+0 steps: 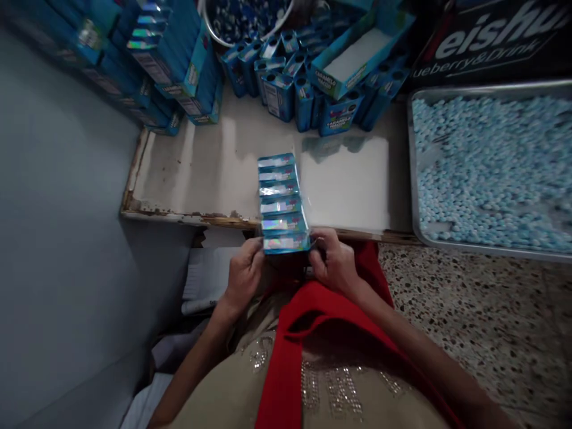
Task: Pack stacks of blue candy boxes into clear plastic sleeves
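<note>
Pinching wrapped boxes (282,205), both hands (243,271) (335,262) hang by a chipped table (353,187) near grey wall (67,238).

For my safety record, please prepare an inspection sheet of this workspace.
Surface: white table; front edge worn, chipped.
Job's things: pack of six blue boxes in clear film, near end past the table edge.
Clutter: stacks, loose boxes, carton, bowl, tray of pale blue pieces.
Hands: left hand and right hand grip the pack's near end.
Cables: nothing seen.
Surroundings: wall left, speckled floor right.
</note>
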`<state>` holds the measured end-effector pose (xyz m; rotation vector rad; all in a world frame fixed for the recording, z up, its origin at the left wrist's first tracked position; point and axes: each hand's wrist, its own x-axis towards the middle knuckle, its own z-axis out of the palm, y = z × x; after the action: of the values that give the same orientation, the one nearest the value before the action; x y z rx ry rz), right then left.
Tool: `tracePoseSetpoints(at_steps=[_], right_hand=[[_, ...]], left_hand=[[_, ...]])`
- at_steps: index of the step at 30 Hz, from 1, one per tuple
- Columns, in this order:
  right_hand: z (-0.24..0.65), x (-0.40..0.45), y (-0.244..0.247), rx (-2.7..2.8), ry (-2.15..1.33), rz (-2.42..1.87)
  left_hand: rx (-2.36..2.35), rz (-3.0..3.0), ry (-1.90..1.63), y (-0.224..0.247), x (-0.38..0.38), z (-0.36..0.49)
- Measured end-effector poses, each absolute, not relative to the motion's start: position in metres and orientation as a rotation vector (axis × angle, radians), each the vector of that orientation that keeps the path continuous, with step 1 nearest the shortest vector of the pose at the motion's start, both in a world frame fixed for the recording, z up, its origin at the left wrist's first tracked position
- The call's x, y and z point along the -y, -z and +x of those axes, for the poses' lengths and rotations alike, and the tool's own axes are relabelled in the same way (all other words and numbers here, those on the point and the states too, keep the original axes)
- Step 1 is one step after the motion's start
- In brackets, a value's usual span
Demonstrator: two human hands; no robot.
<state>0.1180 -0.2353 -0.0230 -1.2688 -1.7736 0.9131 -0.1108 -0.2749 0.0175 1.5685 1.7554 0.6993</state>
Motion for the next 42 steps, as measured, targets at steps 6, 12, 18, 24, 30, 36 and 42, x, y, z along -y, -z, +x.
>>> tracePoseSetpoints(at_steps=[6, 12, 18, 24, 30, 36, 42], right_hand=[[0.128, 0.22, 0.024, 1.865, -0.606, -1.284], [0.115, 0.227, 0.049, 1.766, -0.873, -1.296], [0.097, 0.226, 0.054, 1.536, -0.99, -1.293], [0.104, 0.233, 0.048, 1.53, -0.862, -1.331], [0.102, 0.232, 0.052, 1.516, -0.817, -1.393], [0.109, 0.23, 0.048, 1.528, -0.872, -1.421], [0.119, 0.221, 0.012, 1.655, -0.704, -1.234]], left_hand=[[-1.929, 1.748, -0.645, -0.015, 0.266, -0.13], [-1.874, 1.568, -0.878, 0.009, 0.264, -0.112], [-1.945, 1.479, -0.964, 0.022, 0.256, -0.084], [-1.986, 1.464, -1.047, 0.021, 0.27, -0.075], [-2.06, 1.415, -1.071, 0.033, 0.273, -0.074], [-2.061, 1.436, -1.106, 0.025, 0.273, -0.078], [-1.971, 2.034, -1.216, -0.018, 0.264, -0.09]])
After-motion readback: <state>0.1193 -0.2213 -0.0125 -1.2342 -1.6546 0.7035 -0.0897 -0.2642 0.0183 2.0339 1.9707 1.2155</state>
